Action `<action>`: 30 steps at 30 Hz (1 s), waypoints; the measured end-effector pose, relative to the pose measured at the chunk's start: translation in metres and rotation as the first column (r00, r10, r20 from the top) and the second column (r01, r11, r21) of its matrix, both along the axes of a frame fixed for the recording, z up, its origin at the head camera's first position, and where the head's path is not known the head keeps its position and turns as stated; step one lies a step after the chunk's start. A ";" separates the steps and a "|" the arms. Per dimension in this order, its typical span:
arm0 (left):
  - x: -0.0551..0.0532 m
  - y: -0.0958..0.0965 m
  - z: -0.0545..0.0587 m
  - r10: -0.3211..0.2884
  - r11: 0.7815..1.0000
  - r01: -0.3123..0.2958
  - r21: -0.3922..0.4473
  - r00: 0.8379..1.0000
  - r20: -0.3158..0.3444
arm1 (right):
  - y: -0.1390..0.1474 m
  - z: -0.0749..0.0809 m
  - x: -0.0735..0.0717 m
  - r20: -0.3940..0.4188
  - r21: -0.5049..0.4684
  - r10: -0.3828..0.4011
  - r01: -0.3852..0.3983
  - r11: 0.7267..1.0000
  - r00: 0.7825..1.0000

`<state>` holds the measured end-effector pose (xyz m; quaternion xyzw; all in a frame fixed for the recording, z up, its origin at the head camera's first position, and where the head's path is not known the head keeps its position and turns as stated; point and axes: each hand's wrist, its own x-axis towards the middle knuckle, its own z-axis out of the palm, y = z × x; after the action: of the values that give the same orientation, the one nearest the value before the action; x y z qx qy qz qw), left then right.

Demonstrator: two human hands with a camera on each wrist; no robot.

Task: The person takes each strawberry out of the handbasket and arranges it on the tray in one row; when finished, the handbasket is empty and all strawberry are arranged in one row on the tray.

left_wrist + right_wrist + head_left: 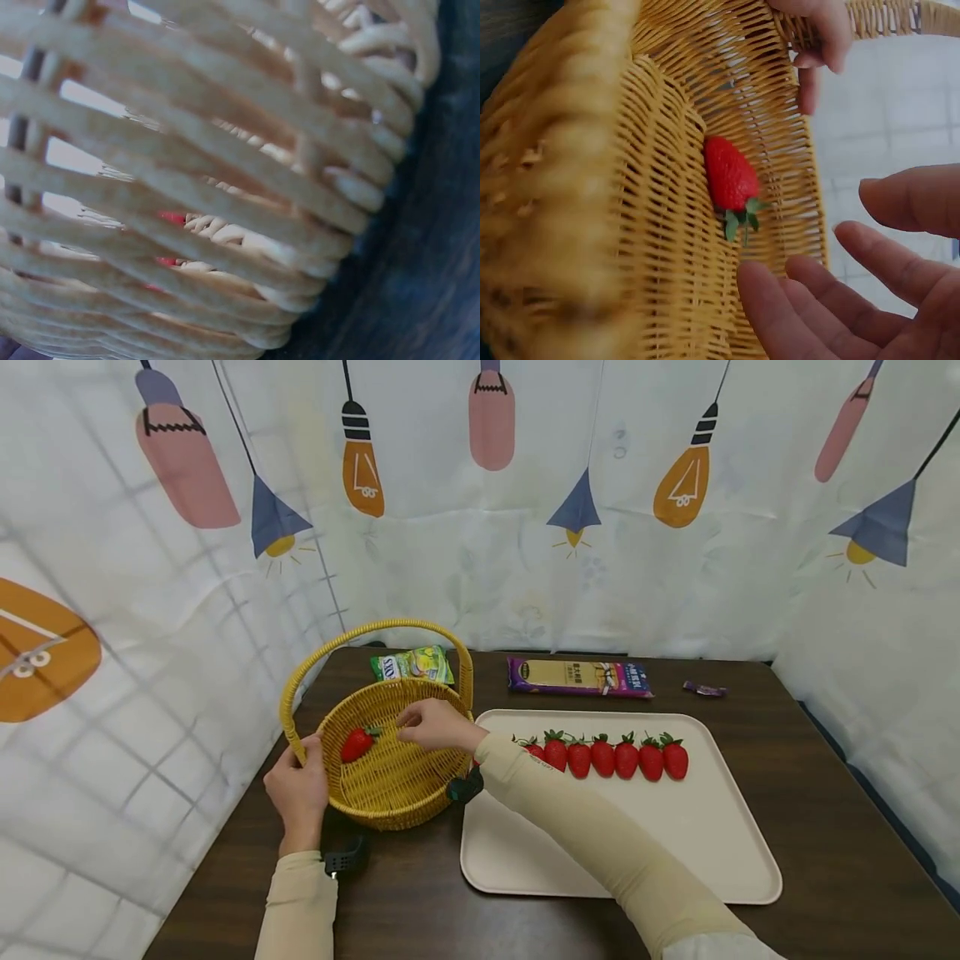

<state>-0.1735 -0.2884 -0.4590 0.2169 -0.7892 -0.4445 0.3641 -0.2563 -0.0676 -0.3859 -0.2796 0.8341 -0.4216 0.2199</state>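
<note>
A yellow wicker basket point(390, 817) with a tall arched handle stands on the left of the table. My left hand point(298, 789) grips its left rim beside the handle's base; in the right wrist view those fingers point(825, 37) curl over the edge. One red strawberry point(357, 745) with green leaves lies inside against the left wall. Over the basket is my right hand point(437, 727), fingers spread and holding nothing in the right wrist view, just short of the strawberry point(731, 174). The left wrist view is filled by the basket's weave point(187, 165), red showing through gaps.
Right of the basket, a beige tray point(622, 852) bears a row of several strawberries point(602, 757), partly hidden by my right sleeve. Behind are a green snack bag point(414, 665), a purple packet point(579, 677) and a small purple wrapped piece point(705, 690). Printed curtains hang around the table.
</note>
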 end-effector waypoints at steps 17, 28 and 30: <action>-0.001 0.000 -0.003 0.007 1.000 -0.007 0.000 1.000 -0.012 | -0.048 -0.031 -0.008 0.331 -0.182 -0.070 0.136 0.974 0.941; -0.003 0.002 -0.002 -0.006 1.000 0.006 -0.007 0.999 -0.032 | -0.059 -0.040 -0.019 0.299 -0.067 -0.060 0.084 0.994 0.952; -0.002 0.002 -0.003 -0.005 1.000 0.005 -0.001 1.000 -0.029 | -0.063 -0.042 -0.022 0.314 -0.044 -0.014 0.030 0.999 0.949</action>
<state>-0.1759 -0.2868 -0.4623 0.2082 -0.7844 -0.4484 0.3746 -0.2783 -0.1302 -0.4281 -0.2050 0.7812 -0.4832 0.3378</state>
